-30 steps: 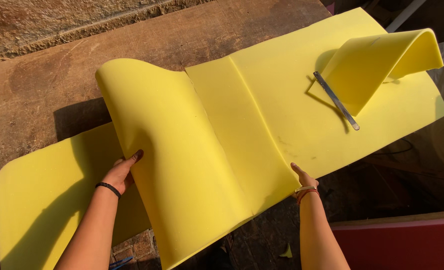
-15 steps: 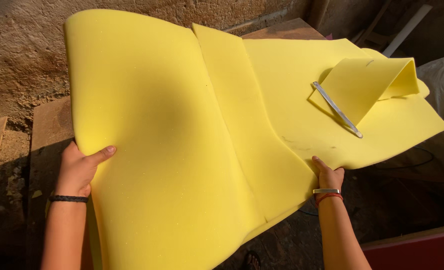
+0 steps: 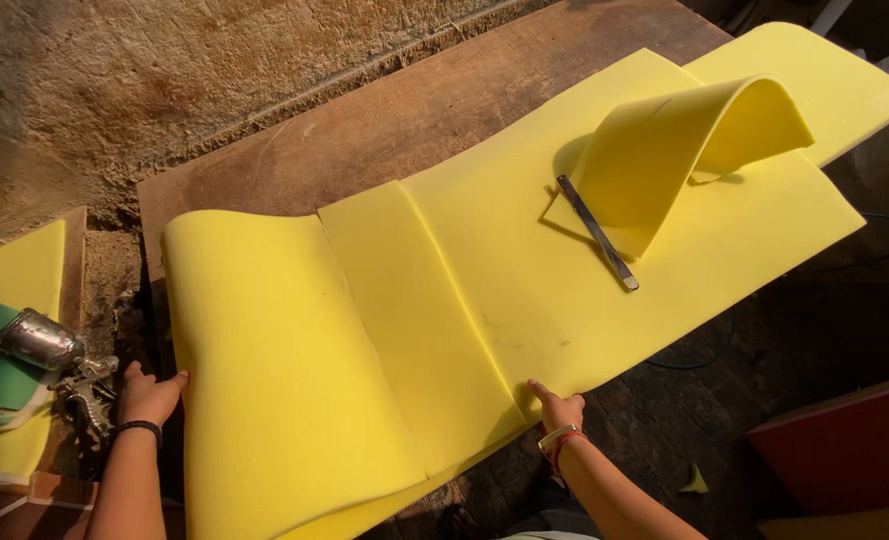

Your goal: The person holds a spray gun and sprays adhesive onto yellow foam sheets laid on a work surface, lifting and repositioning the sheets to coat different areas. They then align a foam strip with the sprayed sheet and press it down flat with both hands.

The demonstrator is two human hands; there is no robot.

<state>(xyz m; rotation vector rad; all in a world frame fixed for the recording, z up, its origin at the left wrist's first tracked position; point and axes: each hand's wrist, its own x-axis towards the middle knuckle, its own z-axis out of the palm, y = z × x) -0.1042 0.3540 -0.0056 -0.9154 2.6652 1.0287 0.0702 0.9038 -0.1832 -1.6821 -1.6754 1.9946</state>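
Both hands grip the near edges of the big yellow foam sheet [image 3: 394, 330]: the left hand [image 3: 149, 395] closes on its left border low by the desk's side, and the right hand [image 3: 556, 408] pinches the near edge where the sheet overhangs. Half a second ago the left portion was lifted high and curved toward the camera; now it has come down and lies draped over the wooden desk [image 3: 364, 130], so the folded-over layer appears settled, flat and lined up again on the sheet beneath it, with only its left end hanging off. Beside the left hand, just off the desk, sits a metal spray gun [image 3: 49, 355] on a green and yellow foam block [image 3: 4, 370]. Farther along the sheet, a flat metal strip [image 3: 596, 232] rests on the foam, against a smaller curled foam piece [image 3: 684, 150] that arches upward.
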